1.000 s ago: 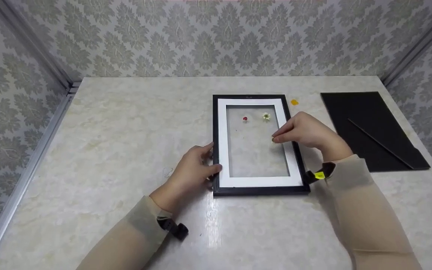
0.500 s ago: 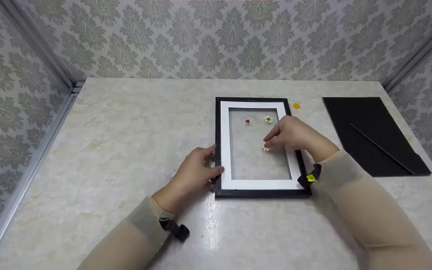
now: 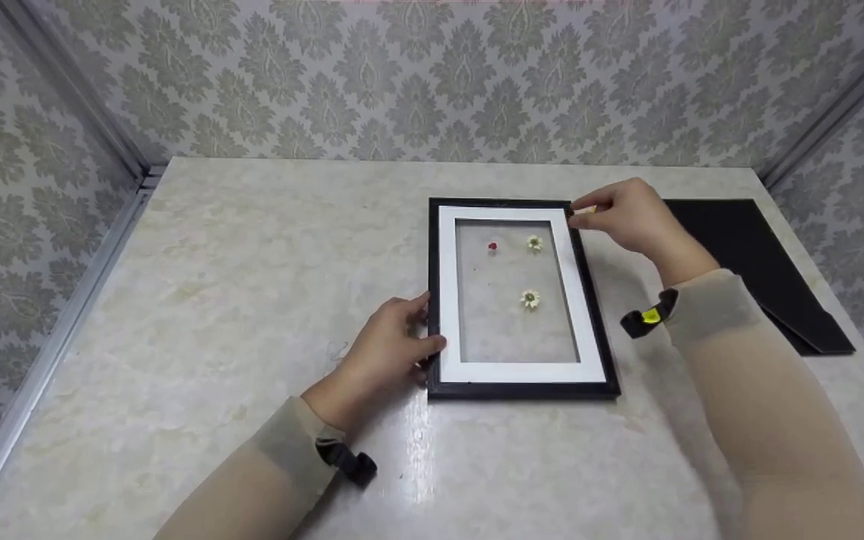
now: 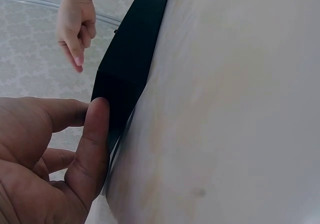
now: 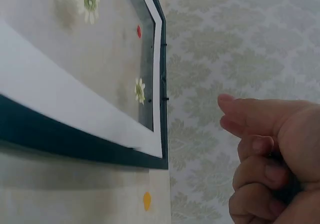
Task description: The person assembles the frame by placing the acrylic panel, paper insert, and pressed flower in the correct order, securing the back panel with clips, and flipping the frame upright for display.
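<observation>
A black picture frame [image 3: 522, 391] with a white mat and a clear pane lies on the table. My left hand [image 3: 383, 341] grips its left edge; the left wrist view shows the thumb [image 4: 95, 134] against the dark side. On the pane rest two cream daisy-like flowers, one upper right [image 3: 535, 243] and one lower [image 3: 529, 299], and a small red flower or petal [image 3: 493, 246]. My right hand [image 3: 638, 221] hovers by the frame's upper right corner, thumb and index finger slightly apart, other fingers curled. Just beneath lies an orange-yellow petal [image 5: 147, 201], mostly covered in the head view.
To the right lies a black board [image 3: 751, 255] with a raised strip, partly behind my right arm. A small clear scrap [image 3: 337, 350] sits left of my left hand. Patterned walls [image 3: 432, 82] enclose the table's back and sides.
My right hand has let go of the lower cream flower, which now lies on the pane. It has moved back and right to the petal. My left hand keeps its grip on the picture frame.
</observation>
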{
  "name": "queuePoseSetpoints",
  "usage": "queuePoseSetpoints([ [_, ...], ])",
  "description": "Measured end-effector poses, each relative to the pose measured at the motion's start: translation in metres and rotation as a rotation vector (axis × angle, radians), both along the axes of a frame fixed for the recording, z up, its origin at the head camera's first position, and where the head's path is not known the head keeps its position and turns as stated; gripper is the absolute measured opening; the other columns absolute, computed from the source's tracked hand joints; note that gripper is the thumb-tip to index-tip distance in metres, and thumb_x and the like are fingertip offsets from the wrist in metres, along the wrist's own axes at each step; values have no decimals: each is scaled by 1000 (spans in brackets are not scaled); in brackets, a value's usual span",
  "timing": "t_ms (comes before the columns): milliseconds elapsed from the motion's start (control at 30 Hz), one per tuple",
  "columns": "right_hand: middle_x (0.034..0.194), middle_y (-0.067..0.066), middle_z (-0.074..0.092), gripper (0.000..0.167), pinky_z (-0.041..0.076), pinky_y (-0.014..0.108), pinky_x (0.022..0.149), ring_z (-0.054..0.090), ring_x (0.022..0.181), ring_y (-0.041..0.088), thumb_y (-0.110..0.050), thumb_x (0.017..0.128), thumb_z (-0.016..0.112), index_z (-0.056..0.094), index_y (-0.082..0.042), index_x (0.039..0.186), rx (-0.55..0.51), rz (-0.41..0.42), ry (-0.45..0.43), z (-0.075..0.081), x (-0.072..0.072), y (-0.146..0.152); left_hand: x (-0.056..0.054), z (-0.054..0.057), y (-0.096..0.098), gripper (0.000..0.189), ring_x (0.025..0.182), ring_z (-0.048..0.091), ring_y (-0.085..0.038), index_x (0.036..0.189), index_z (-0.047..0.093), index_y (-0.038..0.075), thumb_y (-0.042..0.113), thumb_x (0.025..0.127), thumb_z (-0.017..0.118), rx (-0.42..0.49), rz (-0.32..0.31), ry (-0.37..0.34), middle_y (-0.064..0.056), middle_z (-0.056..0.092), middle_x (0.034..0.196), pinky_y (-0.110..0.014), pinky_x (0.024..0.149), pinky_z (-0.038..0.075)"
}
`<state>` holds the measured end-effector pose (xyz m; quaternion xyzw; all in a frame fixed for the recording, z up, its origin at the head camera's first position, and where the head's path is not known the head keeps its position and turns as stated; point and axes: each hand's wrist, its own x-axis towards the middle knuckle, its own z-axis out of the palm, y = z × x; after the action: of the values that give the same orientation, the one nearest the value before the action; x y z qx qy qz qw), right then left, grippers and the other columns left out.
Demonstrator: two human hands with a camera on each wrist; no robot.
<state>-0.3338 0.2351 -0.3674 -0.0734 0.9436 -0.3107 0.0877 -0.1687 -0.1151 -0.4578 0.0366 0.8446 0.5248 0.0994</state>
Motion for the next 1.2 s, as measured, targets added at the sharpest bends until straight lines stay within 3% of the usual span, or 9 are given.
queuePoseSetpoints([
  [100,120,5,66,46,49,39,88,54,106,23,-37,110,77,75,-13,149,-94,-86,0,-8,-13,14,-1,0,0,79,112,61,-24,171,49,13,7,100,82,7,2,-15,-16,63,130,-29,71,68],
  [233,150,15,62,50,51,43,107,55,128,27,-34,112,74,69,-10,156,-177,-173,-24,-22,-30,26,-1,-1,0,78,115,59,-23,171,49,11,8,100,82,-2,6,-4,-15,65,129,-27,81,65],
  [300,156,20,60,50,52,43,110,57,134,30,-31,113,73,67,-8,157,-168,-185,-37,-29,-38,29,-2,-1,-1,77,115,59,-23,170,49,9,8,100,82,-11,9,4,-15,66,129,-31,87,65],
  [433,157,27,60,45,55,45,111,59,136,37,-22,114,68,66,-4,156,-87,-168,-57,-41,-51,32,-2,-2,-2,77,116,59,-23,169,50,6,10,100,83,-36,11,15,-14,68,129,-35,98,62],
  [633,161,30,59,43,50,59,127,56,149,47,-18,114,65,67,-2,154,2,-163,-96,-53,-62,36,-2,-2,-1,77,113,62,-23,169,50,5,10,99,83,-21,4,16,-15,68,128,-30,81,65],
  [733,167,28,55,46,48,58,130,52,155,45,-20,113,69,66,-1,156,-38,-177,-151,-57,-64,36,-2,-3,0,77,112,61,-23,169,50,5,10,99,84,-19,5,15,-15,68,128,-29,85,64],
  [867,167,26,56,45,53,51,125,55,152,40,-18,112,73,68,0,153,-73,-209,-169,-60,-65,35,-2,-3,1,78,111,60,-22,168,50,4,11,99,85,-20,-2,36,-16,68,128,-31,95,61],
  [1067,157,27,64,39,54,52,123,59,147,40,-16,110,75,74,1,145,-74,-217,-152,-59,-64,36,-1,-2,1,79,107,60,-22,170,48,4,10,100,84,-2,-5,18,-17,66,130,-26,78,66],
  [1200,152,28,68,38,57,48,117,62,141,38,-18,110,76,76,2,142,-53,-184,-130,-60,-64,34,0,0,-1,79,108,61,-22,170,47,4,11,100,83,-1,2,8,-17,66,131,-25,78,65],
])
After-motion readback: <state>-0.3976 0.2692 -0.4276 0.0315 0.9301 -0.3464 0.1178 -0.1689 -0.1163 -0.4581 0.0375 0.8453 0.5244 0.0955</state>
